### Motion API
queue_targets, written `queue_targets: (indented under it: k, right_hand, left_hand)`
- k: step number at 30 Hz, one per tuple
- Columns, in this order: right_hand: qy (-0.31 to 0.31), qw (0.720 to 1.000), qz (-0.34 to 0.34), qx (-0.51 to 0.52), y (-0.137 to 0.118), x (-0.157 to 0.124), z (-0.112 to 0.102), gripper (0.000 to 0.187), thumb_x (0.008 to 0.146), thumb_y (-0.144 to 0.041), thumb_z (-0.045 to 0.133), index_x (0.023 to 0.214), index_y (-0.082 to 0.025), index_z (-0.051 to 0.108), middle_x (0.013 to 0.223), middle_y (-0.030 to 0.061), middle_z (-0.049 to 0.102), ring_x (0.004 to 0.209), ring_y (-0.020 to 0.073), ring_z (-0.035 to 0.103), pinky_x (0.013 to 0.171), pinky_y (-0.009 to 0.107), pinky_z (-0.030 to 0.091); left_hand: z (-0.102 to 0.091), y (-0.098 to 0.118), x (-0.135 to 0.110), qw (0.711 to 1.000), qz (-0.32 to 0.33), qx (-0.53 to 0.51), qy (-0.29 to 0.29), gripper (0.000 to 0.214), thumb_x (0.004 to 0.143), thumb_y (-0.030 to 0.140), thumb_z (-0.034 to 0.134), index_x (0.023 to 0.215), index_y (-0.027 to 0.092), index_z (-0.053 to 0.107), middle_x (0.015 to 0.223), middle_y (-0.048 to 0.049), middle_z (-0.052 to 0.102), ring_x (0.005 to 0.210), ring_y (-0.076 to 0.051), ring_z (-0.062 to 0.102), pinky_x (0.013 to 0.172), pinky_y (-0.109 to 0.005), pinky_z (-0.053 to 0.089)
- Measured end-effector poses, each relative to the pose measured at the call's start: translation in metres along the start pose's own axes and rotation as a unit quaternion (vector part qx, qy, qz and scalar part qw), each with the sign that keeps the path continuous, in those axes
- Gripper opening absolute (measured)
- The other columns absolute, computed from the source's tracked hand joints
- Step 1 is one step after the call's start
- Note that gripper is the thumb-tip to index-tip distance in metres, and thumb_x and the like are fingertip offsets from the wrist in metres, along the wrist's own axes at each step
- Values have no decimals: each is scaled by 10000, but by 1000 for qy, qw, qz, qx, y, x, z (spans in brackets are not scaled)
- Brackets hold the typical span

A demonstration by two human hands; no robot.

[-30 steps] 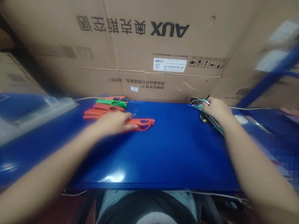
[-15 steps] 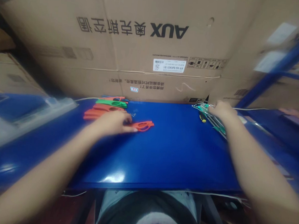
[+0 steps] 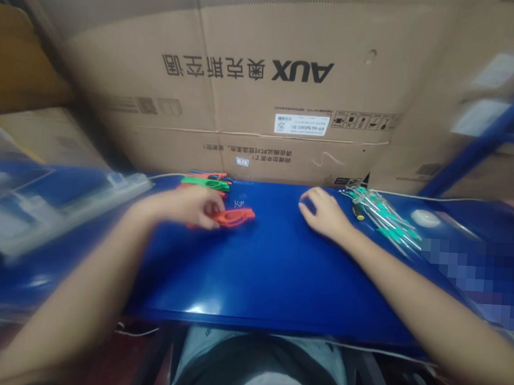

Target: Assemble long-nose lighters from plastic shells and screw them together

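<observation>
My left hand [image 3: 195, 205] is closed round an orange plastic piece [image 3: 233, 216] with a long oval opening, low over the blue table. Behind that hand lie several similar orange pieces, mostly hidden, and a green one [image 3: 207, 183]. My right hand [image 3: 323, 213] is above the table's middle right, thumb and fingers bent into a pinch; whatever is between the tips, if anything, cannot be made out. Right of it lies a bundle of thin metal rods with green parts [image 3: 384, 217], partly in clear wrapping. A yellow-and-black handle [image 3: 358, 211] sits beside the bundle.
A large cardboard box [image 3: 245, 99] stands along the back of the blue table [image 3: 256, 274]. Beyond the rods is a white rounded object [image 3: 426, 218]. A long pale strip [image 3: 77, 216] lies at left, blurred. A blue post [image 3: 482, 142] slants at the right.
My right hand has come away from the rod bundle and moved left toward the table's middle. My left hand keeps the orange piece. The view has shifted slightly.
</observation>
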State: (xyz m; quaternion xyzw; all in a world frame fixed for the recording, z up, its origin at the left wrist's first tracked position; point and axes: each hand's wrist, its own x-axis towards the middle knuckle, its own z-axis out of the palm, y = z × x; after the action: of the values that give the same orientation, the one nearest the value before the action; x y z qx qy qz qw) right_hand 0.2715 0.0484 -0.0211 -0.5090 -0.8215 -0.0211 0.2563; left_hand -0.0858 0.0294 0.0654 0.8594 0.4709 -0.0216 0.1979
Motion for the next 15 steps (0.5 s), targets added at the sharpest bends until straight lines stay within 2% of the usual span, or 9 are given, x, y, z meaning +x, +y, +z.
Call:
queue_targets:
  k: [3, 5, 9, 12, 15]
  right_hand:
    - [-33, 998, -49, 29, -22, -8, 17, 151, 962, -290, 499, 1014, -195, 605, 1129, 119, 648, 1059, 281, 592, 928, 441, 439]
    - [-51, 996, -59, 37, -25, -11, 22, 152, 972, -279, 490, 1017, -192, 606, 1130, 115, 646, 1057, 273, 591, 931, 442, 432]
    - [-59, 996, -47, 56, -20, -12, 22, 142, 972, -273, 495, 1020, -197, 605, 1124, 113, 642, 1066, 269, 587, 946, 453, 432]
    - [-62, 995, -48, 66, -16, -12, 22, 138, 972, -270, 497, 1033, -201, 601, 1130, 114, 640, 1073, 269, 581, 959, 468, 436]
    - [-67, 993, -53, 81, -17, -12, 23, 144, 971, -262, 500, 1061, -204, 597, 1144, 117, 637, 1084, 268, 577, 960, 474, 446]
  left_hand:
    - [-25, -27, 1, 994, -68, 75, 44, 353, 706, 474, 686, 955, 226, 722, 848, -16, 730, 748, -204, 652, 670, -266, 448]
    - [-38, -51, 8, 986, -101, 115, 65, 461, 670, 482, 692, 1047, 220, 726, 966, -45, 749, 848, -242, 673, 715, -279, 461]
    - [-48, -95, 31, 983, -99, 117, 98, 554, 663, 477, 663, 1132, 187, 711, 1096, -77, 738, 959, -253, 675, 785, -273, 478]
    - [-48, -113, 45, 981, -96, 126, 114, 557, 678, 446, 645, 1166, 182, 695, 1136, -83, 717, 993, -258, 664, 820, -287, 482]
    - [-51, -117, 54, 976, -93, 141, 135, 544, 693, 436, 656, 1169, 174, 690, 1180, -100, 687, 1055, -277, 644, 881, -311, 481]
